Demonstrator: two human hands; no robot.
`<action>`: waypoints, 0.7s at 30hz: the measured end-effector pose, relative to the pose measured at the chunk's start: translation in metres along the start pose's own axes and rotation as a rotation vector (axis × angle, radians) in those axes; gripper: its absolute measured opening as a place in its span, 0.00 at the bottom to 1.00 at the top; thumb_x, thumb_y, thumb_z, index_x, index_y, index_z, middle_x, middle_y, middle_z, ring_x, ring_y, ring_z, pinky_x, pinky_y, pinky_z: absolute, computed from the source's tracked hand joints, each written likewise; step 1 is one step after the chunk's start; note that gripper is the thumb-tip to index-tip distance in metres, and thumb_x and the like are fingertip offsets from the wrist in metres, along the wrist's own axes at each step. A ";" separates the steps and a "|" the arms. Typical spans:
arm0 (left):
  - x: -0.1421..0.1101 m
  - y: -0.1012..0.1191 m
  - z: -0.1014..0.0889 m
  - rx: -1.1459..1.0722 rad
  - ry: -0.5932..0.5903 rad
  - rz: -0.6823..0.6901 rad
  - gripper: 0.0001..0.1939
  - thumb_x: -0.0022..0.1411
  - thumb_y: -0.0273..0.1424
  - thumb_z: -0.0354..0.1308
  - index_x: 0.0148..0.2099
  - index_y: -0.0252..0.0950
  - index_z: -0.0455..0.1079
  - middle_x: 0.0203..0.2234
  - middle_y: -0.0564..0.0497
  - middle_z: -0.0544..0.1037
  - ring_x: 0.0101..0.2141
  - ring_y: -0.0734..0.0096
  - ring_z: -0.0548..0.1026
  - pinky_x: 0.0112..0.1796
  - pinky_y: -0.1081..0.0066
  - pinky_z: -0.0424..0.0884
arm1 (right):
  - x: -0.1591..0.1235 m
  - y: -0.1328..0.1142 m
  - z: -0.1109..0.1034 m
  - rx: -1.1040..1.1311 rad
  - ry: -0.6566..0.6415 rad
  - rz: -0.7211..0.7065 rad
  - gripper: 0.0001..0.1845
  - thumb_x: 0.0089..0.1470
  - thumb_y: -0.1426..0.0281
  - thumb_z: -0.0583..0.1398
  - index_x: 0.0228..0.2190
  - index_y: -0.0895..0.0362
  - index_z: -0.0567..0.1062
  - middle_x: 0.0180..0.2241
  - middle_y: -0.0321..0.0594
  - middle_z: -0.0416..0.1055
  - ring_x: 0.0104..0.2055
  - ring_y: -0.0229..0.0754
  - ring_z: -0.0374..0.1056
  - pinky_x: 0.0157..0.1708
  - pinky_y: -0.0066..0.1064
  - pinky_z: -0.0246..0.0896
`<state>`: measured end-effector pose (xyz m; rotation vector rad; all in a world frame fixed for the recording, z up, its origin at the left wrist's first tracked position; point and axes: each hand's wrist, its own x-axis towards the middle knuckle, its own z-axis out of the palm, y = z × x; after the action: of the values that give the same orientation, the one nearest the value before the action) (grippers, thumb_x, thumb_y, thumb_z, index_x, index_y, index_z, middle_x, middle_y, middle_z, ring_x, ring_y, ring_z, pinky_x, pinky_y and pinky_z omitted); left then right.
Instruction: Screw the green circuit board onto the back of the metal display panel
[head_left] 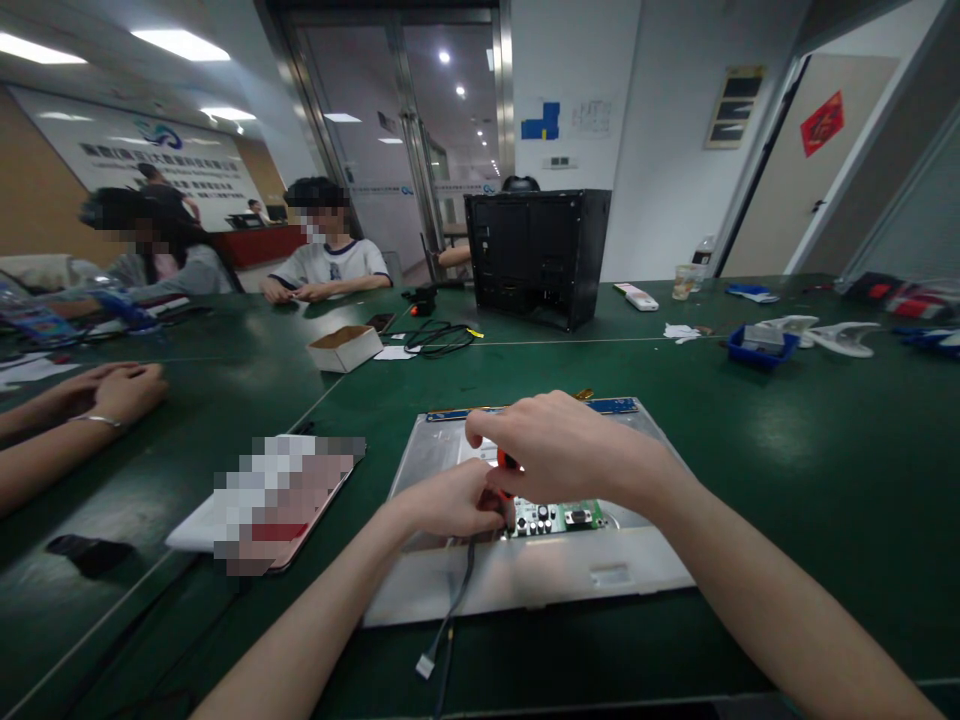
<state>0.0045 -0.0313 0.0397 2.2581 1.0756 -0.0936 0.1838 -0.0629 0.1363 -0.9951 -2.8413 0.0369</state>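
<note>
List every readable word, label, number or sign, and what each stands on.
"福": red diamond on the beige door.
Wall sign: Chinese lettering, too blurred to read.
Glass doors: lettering too small to read.
Paper on wall: too small to read.
Circuit board: none readable.

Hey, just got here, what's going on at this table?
A person's right hand grips a red-orange tool above a green circuit board on a flat metal panel. The left hand is down by the board's left end. A dark cable with a white plug trails over the panel's near edge. Off left, another person's hands are together.
</note>
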 end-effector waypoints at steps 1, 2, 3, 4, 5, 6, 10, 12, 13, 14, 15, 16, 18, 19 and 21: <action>0.000 -0.001 0.000 -0.002 0.002 0.014 0.10 0.54 0.33 0.56 0.36 0.34 0.74 0.26 0.51 0.75 0.27 0.68 0.70 0.27 0.73 0.63 | 0.000 0.001 0.000 0.020 0.002 -0.010 0.14 0.58 0.69 0.59 0.47 0.57 0.70 0.37 0.42 0.78 0.33 0.43 0.71 0.22 0.29 0.44; 0.001 -0.002 0.001 -0.002 0.003 0.019 0.09 0.54 0.33 0.57 0.35 0.34 0.74 0.26 0.51 0.74 0.27 0.68 0.70 0.27 0.73 0.62 | 0.000 0.001 -0.001 0.039 0.005 -0.020 0.15 0.57 0.70 0.59 0.48 0.57 0.69 0.39 0.42 0.78 0.34 0.43 0.71 0.23 0.29 0.45; 0.001 -0.002 0.001 0.002 0.006 0.017 0.09 0.54 0.33 0.57 0.34 0.34 0.73 0.25 0.51 0.74 0.26 0.69 0.69 0.26 0.73 0.62 | 0.000 0.002 -0.001 0.053 0.006 -0.031 0.16 0.57 0.70 0.60 0.48 0.56 0.69 0.40 0.42 0.78 0.35 0.42 0.71 0.23 0.29 0.46; 0.001 -0.003 0.001 0.009 0.010 0.010 0.09 0.54 0.34 0.57 0.33 0.34 0.73 0.24 0.51 0.74 0.25 0.69 0.69 0.26 0.72 0.61 | -0.001 0.002 -0.001 0.064 0.007 -0.044 0.17 0.56 0.71 0.60 0.48 0.56 0.68 0.41 0.42 0.78 0.36 0.42 0.71 0.24 0.28 0.47; 0.002 -0.004 0.002 0.017 0.012 -0.002 0.09 0.54 0.34 0.57 0.32 0.34 0.73 0.23 0.51 0.73 0.25 0.68 0.69 0.25 0.72 0.61 | -0.001 0.002 -0.001 0.069 0.005 -0.058 0.17 0.55 0.72 0.60 0.47 0.56 0.68 0.42 0.41 0.77 0.36 0.42 0.71 0.24 0.28 0.47; 0.002 -0.005 0.002 0.022 0.012 -0.015 0.09 0.54 0.35 0.57 0.31 0.34 0.72 0.23 0.51 0.73 0.25 0.68 0.69 0.25 0.72 0.60 | -0.002 0.003 -0.001 0.069 0.000 -0.073 0.16 0.55 0.72 0.61 0.46 0.55 0.68 0.41 0.41 0.77 0.36 0.42 0.71 0.24 0.28 0.47; 0.003 -0.006 0.003 0.023 0.009 -0.024 0.10 0.55 0.35 0.56 0.31 0.33 0.72 0.23 0.50 0.74 0.26 0.67 0.70 0.25 0.72 0.61 | -0.002 0.002 -0.001 0.045 -0.017 -0.100 0.13 0.55 0.71 0.61 0.43 0.55 0.70 0.37 0.39 0.77 0.35 0.41 0.71 0.23 0.28 0.46; 0.002 -0.004 0.001 0.003 0.008 0.009 0.09 0.54 0.34 0.57 0.32 0.34 0.73 0.24 0.50 0.74 0.27 0.67 0.70 0.26 0.72 0.62 | -0.001 0.002 0.000 0.015 -0.014 -0.064 0.09 0.56 0.69 0.61 0.41 0.55 0.71 0.35 0.39 0.77 0.33 0.42 0.71 0.23 0.29 0.45; 0.001 -0.002 0.001 -0.019 -0.004 0.019 0.09 0.54 0.33 0.57 0.34 0.34 0.74 0.25 0.51 0.75 0.27 0.67 0.70 0.27 0.73 0.63 | -0.001 0.002 0.000 -0.005 -0.009 -0.037 0.08 0.58 0.68 0.60 0.40 0.55 0.73 0.34 0.40 0.77 0.33 0.42 0.71 0.23 0.29 0.45; 0.001 0.000 0.000 -0.045 -0.021 0.018 0.09 0.54 0.32 0.56 0.36 0.34 0.74 0.26 0.51 0.76 0.28 0.68 0.71 0.27 0.73 0.64 | 0.000 0.002 0.000 -0.025 -0.004 -0.010 0.07 0.59 0.66 0.60 0.39 0.56 0.74 0.33 0.40 0.77 0.32 0.42 0.71 0.23 0.29 0.44; 0.000 0.001 -0.001 -0.067 -0.039 0.004 0.10 0.54 0.31 0.55 0.37 0.35 0.75 0.28 0.51 0.76 0.28 0.68 0.71 0.28 0.73 0.65 | 0.001 0.002 0.000 -0.045 0.002 0.014 0.08 0.60 0.64 0.59 0.38 0.56 0.75 0.32 0.40 0.78 0.32 0.42 0.71 0.23 0.30 0.44; 0.000 0.003 -0.002 -0.077 -0.052 -0.015 0.11 0.55 0.30 0.54 0.38 0.36 0.75 0.28 0.52 0.77 0.28 0.69 0.72 0.29 0.74 0.66 | 0.001 0.002 0.000 -0.062 0.008 0.034 0.10 0.62 0.63 0.58 0.37 0.56 0.75 0.31 0.41 0.77 0.31 0.42 0.71 0.23 0.30 0.43; -0.001 0.005 -0.002 -0.056 -0.057 -0.051 0.10 0.55 0.29 0.54 0.38 0.36 0.75 0.28 0.53 0.76 0.28 0.69 0.71 0.28 0.74 0.65 | 0.002 0.001 0.000 -0.084 0.016 0.054 0.13 0.63 0.61 0.58 0.36 0.56 0.77 0.30 0.41 0.77 0.31 0.42 0.71 0.23 0.30 0.42; -0.001 0.005 -0.002 -0.037 -0.055 -0.060 0.09 0.55 0.29 0.54 0.36 0.36 0.75 0.27 0.53 0.76 0.27 0.70 0.71 0.27 0.74 0.65 | 0.003 0.001 0.000 -0.087 0.014 0.055 0.13 0.63 0.60 0.58 0.35 0.56 0.77 0.30 0.41 0.77 0.31 0.42 0.71 0.23 0.30 0.42; -0.001 0.003 -0.001 -0.019 -0.051 -0.057 0.09 0.55 0.30 0.55 0.36 0.36 0.75 0.25 0.53 0.75 0.26 0.70 0.70 0.26 0.74 0.64 | 0.003 0.000 0.001 -0.085 0.005 0.038 0.12 0.62 0.62 0.58 0.36 0.56 0.77 0.30 0.41 0.77 0.31 0.41 0.71 0.22 0.30 0.42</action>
<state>0.0061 -0.0329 0.0423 2.1970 1.1095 -0.1625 0.1813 -0.0607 0.1358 -1.0644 -2.8408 -0.0832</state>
